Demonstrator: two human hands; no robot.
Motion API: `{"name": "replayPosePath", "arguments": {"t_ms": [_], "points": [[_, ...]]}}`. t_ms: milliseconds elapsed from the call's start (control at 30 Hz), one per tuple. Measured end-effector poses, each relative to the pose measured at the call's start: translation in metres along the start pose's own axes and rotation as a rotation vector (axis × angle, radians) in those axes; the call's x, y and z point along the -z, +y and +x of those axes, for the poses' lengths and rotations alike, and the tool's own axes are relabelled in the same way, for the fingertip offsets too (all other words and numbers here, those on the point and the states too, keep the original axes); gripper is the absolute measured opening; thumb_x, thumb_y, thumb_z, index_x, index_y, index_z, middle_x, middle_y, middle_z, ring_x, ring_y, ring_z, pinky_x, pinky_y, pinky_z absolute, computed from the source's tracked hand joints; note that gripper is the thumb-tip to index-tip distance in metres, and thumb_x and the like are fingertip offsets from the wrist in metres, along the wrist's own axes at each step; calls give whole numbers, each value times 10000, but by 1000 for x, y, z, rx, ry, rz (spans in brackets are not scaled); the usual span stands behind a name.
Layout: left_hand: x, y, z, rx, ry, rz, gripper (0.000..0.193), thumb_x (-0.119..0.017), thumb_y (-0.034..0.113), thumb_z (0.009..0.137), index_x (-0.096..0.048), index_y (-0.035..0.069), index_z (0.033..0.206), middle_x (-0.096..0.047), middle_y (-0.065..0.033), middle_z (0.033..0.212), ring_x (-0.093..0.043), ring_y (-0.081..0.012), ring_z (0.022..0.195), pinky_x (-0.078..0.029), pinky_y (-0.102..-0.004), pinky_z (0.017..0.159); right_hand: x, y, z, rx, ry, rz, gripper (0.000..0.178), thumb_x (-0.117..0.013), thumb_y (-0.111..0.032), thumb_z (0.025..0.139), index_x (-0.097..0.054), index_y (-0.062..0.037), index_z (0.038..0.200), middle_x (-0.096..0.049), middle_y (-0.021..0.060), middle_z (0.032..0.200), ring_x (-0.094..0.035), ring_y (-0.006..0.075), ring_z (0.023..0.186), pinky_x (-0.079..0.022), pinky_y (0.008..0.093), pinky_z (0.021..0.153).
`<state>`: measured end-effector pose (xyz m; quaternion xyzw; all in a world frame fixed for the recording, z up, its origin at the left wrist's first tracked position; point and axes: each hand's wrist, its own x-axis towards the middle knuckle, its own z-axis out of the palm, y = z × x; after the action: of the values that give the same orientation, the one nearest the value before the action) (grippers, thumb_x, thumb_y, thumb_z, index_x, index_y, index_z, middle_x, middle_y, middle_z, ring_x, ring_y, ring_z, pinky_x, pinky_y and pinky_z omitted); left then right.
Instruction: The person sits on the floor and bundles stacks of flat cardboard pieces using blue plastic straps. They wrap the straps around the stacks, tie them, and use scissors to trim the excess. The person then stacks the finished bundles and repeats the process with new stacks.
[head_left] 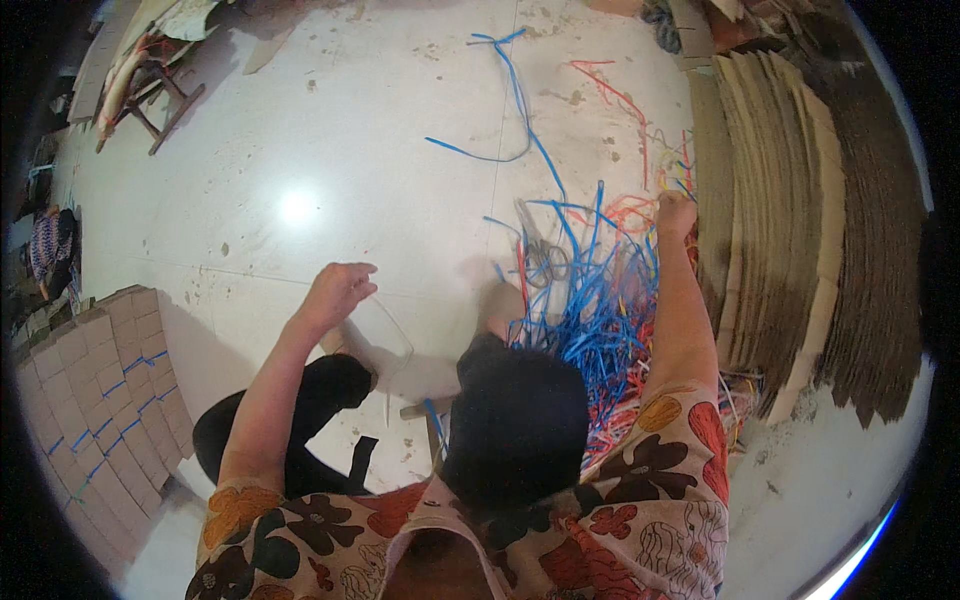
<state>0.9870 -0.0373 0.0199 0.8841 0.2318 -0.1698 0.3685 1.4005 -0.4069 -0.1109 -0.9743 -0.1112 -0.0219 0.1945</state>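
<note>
My left hand is over the pale floor to the left, fingers drawn together. From its fingertips a thin whitish strap curves down toward my knees, and the hand appears to pinch its end. Out to the far right, my right hand is closed beside a stack of flat cardboard; its fingers are mostly turned away, so what it grips cannot be made out. Coloured strap ends show just beyond that hand. Below it spreads a tangled heap of plastic straps, mostly blue, with red and white ones mixed in.
Tall stacks of cardboard sheets line the right side. Bundled cardboard pieces tied with blue straps stand at the left. A wooden frame lies far left. Loose blue straps trail across the floor. My knee is in front.
</note>
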Motion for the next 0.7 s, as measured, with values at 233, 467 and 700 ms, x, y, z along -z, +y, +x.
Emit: {"name": "replayPosePath", "arguments": {"t_ms": [233, 467, 700], "points": [[-57, -23, 107, -156, 198, 218, 290, -602, 120, 764, -595, 46, 1045, -611, -138, 988, -571, -296, 903, -460, -371, 800, -100, 24, 42, -281, -98, -389, 285, -593, -292, 778, -632, -38, 901, -637, 161, 862, -620, 354, 802, -504, 435, 689], [-78, 25, 265, -292, 312, 424, 495, -621, 78, 729, -470, 90, 1201, -347, -114, 1319, -365, -282, 1160, -325, -429, 937, -96, 82, 51, -165, -177, -205, 222, -597, -226, 780, -591, -8, 817, -616, 165, 766, -598, 297, 663, -482, 399, 580], [-92, 6, 261, -283, 126, 348, 163, -609, 50, 736, -556, 12, 886, -546, -98, 1034, -491, -235, 998, -383, -405, 835, 37, 28, -91, -688, -189, 695, 136, -550, -50, 806, -595, -2, 925, -479, -3, 585, -384, 63, 438, -296, 222, 367]]}}
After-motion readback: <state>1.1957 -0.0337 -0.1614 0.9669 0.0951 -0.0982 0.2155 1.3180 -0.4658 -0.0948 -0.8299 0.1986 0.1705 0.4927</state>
